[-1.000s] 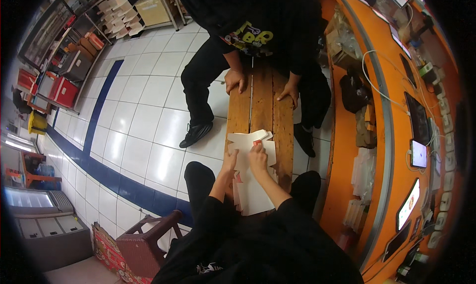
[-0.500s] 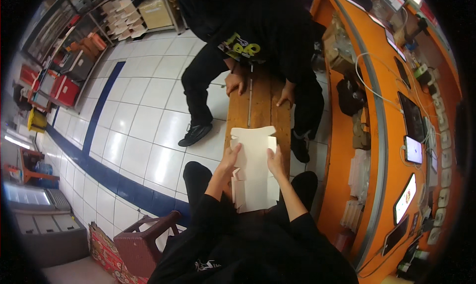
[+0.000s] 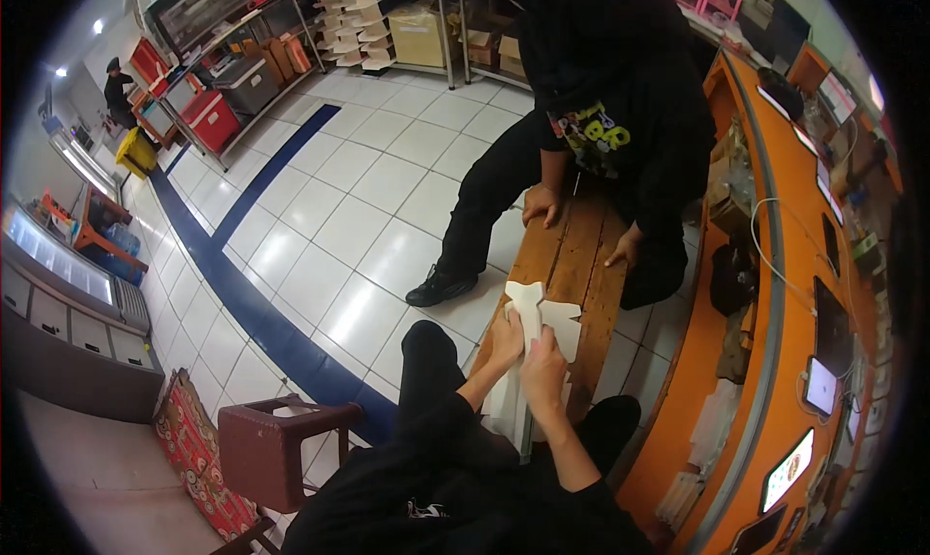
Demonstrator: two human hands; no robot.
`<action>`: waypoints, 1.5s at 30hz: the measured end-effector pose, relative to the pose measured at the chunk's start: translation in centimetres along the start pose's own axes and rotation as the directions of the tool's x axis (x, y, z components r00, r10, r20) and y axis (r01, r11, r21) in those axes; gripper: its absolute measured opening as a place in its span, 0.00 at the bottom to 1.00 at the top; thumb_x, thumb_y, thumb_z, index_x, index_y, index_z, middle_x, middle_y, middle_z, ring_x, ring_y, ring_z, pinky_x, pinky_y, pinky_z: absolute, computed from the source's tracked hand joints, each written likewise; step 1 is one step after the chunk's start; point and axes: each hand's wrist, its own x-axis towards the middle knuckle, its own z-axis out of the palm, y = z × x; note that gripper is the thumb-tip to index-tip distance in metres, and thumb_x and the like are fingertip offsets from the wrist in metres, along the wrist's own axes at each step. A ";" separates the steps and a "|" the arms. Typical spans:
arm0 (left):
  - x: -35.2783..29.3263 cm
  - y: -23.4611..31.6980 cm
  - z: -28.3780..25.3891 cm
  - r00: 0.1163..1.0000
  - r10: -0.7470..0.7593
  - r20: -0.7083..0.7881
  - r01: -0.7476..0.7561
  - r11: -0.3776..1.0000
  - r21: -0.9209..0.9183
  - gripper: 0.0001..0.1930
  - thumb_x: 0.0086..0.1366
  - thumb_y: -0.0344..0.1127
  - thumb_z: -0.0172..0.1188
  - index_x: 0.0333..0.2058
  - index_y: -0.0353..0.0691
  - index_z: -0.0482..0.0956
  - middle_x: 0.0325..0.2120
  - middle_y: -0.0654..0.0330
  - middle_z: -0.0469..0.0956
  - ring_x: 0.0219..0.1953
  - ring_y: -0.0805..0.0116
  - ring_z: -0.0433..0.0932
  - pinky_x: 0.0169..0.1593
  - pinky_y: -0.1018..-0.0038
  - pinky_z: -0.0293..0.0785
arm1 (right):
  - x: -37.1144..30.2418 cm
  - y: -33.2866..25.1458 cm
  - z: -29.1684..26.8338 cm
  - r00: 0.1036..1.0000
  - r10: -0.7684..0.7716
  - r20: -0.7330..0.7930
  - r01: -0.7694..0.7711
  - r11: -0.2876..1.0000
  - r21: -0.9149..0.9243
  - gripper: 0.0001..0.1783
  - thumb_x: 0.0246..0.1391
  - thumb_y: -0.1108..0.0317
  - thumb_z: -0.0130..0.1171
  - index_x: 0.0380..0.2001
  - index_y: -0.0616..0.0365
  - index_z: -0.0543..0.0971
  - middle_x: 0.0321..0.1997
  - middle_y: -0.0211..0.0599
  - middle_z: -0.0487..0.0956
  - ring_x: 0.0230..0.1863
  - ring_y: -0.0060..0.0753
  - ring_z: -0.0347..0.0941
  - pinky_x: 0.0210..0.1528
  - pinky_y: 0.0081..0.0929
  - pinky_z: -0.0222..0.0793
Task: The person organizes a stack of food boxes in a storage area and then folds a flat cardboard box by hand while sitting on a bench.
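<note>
A white die-cut cardboard box blank lies over the near end of a wooden bench, between my knees. One long panel is folded up along its length, with flaps sticking out at the far end. My left hand grips the folded panel from its left side. Close beside it, my right hand is closed on the same panel, its thumb lying along the fold. The fingertips under the cardboard are hidden. Across the bench sits a person in black, whose two hands rest on the bench's far part.
On the right runs an orange counter with phones, tablets and cables, and shelves below. A maroon plastic stool stands at my left. Further off are a red cooler, a yellow bin and metal shelving. Another person stands far left.
The blank was spread flat with a hand on each side edge. Now one panel is folded up and my hands have come together on it. The view has turned left.
</note>
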 end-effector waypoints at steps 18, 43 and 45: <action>6.2 -1.2 0.0 0.991 0.041 0.127 -0.035 0.998 -0.043 0.20 0.54 0.43 0.61 0.35 0.30 0.73 0.27 0.44 0.77 0.29 0.54 0.76 0.32 0.67 0.69 | 8.9 15.2 2.3 0.963 0.251 -0.095 -0.133 0.753 0.644 0.11 0.47 0.75 0.60 0.36 0.65 0.76 0.29 0.29 0.77 0.28 0.20 0.70 0.31 0.18 0.65; 10.2 -3.8 2.0 0.959 0.103 0.265 -0.239 0.797 0.554 0.13 0.46 0.36 0.63 0.29 0.32 0.78 0.20 0.47 0.77 0.25 0.49 0.77 0.31 0.62 0.72 | 11.7 15.9 11.7 0.975 0.217 -0.043 -0.148 0.494 -0.857 0.09 0.49 0.69 0.50 0.27 0.57 0.80 0.30 0.40 0.78 0.40 0.38 0.72 0.44 0.42 0.61; 10.6 -4.4 1.4 0.962 0.045 0.271 -0.192 0.817 0.544 0.12 0.46 0.36 0.63 0.27 0.33 0.78 0.18 0.48 0.77 0.24 0.50 0.77 0.30 0.63 0.72 | 11.4 16.2 10.5 0.965 0.246 -0.095 -0.236 0.645 -0.727 0.07 0.47 0.70 0.53 0.27 0.58 0.79 0.30 0.39 0.78 0.39 0.37 0.72 0.43 0.39 0.63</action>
